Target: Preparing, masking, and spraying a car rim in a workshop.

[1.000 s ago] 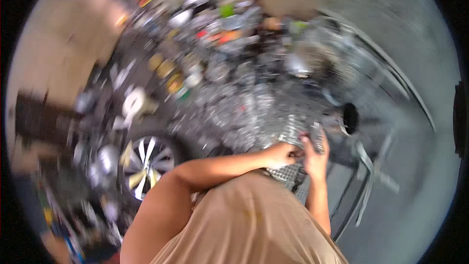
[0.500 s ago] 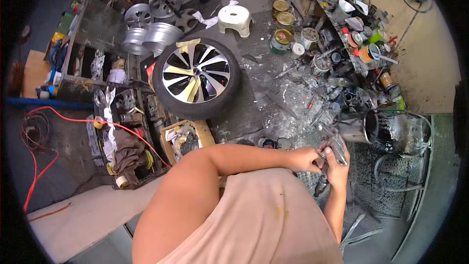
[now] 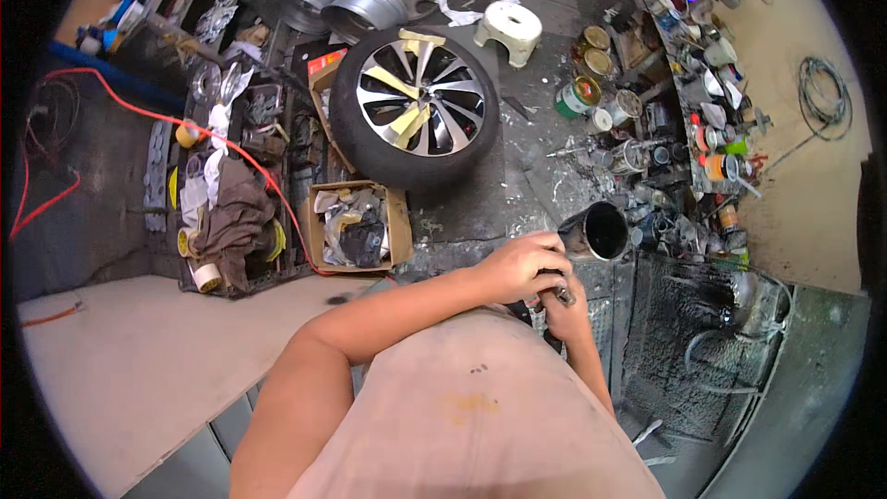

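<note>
Close in front of my body, my right hand (image 3: 567,312) is wrapped round what looks like a spray gun (image 3: 562,295), its small metal end showing between the fingers. Over the top of it curls my left hand (image 3: 528,265), fingers bent onto the same tool. Most of the gun is hidden by my hands and shirt. Just beyond my fingers stands a metal can (image 3: 605,229) with a dark open mouth. Whether my left hand touches the can, I cannot tell.
A taped wheel with tyre (image 3: 346,134) lies ahead, beside a cardboard box (image 3: 399,226) of scraps. Behind it are silver rims (image 3: 365,14) and a white stool (image 3: 510,30). Paint tins (image 3: 577,97) crowd the right, near a dark mat (image 3: 684,342). A red hose (image 3: 249,162) crosses the left.
My hands have moved left and closer to my body with the gun. My left hand now lies over its top. The view has shifted, and the can appears nearer my hands.
</note>
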`<state>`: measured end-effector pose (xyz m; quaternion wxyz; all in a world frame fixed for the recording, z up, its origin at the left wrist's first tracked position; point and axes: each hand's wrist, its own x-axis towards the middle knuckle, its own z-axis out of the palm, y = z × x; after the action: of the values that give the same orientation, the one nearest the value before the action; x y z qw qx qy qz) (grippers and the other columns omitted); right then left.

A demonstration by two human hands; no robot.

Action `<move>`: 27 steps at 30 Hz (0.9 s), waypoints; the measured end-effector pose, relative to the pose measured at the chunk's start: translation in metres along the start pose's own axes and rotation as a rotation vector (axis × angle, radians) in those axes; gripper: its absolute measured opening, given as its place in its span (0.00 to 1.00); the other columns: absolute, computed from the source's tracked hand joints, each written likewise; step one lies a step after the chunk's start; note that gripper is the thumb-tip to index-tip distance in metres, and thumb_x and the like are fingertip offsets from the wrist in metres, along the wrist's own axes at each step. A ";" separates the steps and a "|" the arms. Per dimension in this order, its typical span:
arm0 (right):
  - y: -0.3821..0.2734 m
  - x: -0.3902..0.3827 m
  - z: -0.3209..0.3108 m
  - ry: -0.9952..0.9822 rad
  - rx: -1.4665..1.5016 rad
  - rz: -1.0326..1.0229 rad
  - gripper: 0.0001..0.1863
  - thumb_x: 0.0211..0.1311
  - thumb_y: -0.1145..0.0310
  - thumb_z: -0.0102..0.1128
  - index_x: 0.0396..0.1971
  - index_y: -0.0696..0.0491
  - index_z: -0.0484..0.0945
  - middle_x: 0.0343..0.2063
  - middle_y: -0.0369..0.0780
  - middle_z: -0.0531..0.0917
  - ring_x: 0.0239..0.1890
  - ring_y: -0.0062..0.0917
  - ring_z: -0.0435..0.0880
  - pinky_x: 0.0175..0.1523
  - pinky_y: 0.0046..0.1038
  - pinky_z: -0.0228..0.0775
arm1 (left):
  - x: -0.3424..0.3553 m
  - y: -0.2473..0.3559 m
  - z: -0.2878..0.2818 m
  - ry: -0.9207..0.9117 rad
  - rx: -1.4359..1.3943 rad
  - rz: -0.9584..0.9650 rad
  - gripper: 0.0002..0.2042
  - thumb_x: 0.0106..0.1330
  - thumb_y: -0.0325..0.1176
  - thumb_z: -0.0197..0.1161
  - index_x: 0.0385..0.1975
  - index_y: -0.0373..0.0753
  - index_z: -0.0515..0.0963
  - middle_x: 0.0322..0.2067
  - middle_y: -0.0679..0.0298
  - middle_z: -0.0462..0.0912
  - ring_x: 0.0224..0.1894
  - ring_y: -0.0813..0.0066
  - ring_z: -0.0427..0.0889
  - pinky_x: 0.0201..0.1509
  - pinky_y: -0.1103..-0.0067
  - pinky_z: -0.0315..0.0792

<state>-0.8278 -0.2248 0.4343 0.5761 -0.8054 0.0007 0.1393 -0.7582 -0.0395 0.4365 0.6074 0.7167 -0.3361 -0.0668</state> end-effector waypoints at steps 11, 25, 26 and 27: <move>-0.020 0.030 0.002 -0.100 0.010 0.149 0.14 0.61 0.76 0.62 0.48 0.58 0.79 0.39 0.42 0.86 0.39 0.27 0.85 0.46 0.31 0.77 | -0.001 -0.005 -0.018 0.213 0.128 0.036 0.08 0.65 0.36 0.70 0.40 0.44 0.85 0.43 0.58 0.80 0.47 0.52 0.79 0.53 0.63 0.74; 0.016 0.101 -0.091 -0.202 0.058 0.110 0.20 0.65 0.72 0.63 0.56 0.57 0.78 0.47 0.43 0.86 0.49 0.29 0.85 0.55 0.32 0.77 | 0.092 -0.022 0.015 0.245 0.199 -0.106 0.09 0.65 0.35 0.70 0.42 0.44 0.85 0.42 0.59 0.79 0.48 0.53 0.79 0.54 0.62 0.74; 0.021 0.107 -0.099 -0.210 0.067 0.113 0.20 0.65 0.72 0.63 0.56 0.57 0.78 0.47 0.43 0.86 0.49 0.29 0.85 0.55 0.32 0.77 | 0.096 -0.022 0.016 0.262 0.193 -0.133 0.09 0.64 0.35 0.70 0.42 0.44 0.86 0.42 0.59 0.79 0.48 0.53 0.79 0.54 0.62 0.74; 0.016 0.114 -0.106 -0.254 0.045 0.079 0.21 0.64 0.71 0.64 0.57 0.57 0.78 0.50 0.44 0.86 0.52 0.30 0.84 0.59 0.33 0.75 | 0.101 -0.020 0.016 0.279 0.187 -0.162 0.08 0.64 0.35 0.70 0.42 0.44 0.86 0.42 0.59 0.79 0.48 0.53 0.79 0.54 0.62 0.74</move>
<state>-0.6970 -0.3099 0.4256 0.5837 -0.7674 -0.0373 0.2627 -0.6813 -0.1090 0.4456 0.5714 0.7971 -0.1947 0.0160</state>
